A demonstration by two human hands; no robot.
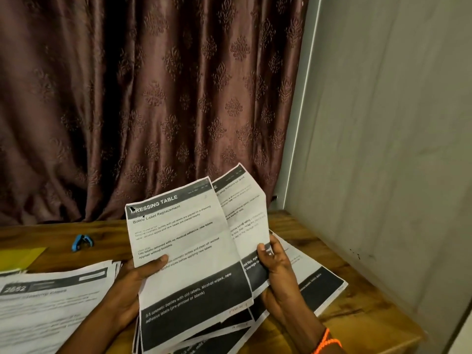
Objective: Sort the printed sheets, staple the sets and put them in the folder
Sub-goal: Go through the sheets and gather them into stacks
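Note:
My left hand (132,284) grips a printed sheet headed "DRESSING TABLE" (184,241), thumb on its left edge, raised above the wooden table (357,310). My right hand (277,272) holds a second sheet (245,213) fanned out behind it, thumb pressed on its lower part. More sheets (314,274) lie under and below both hands. A separate stack of printed sheets (51,302) lies at the left. A blue stapler (81,241) sits on the table further back. A yellow folder (20,258) shows at the left edge.
A brown patterned curtain (153,98) hangs behind the table. A grey wall (383,149) stands close on the right, along the table's side. An orange band (328,341) is on my right wrist.

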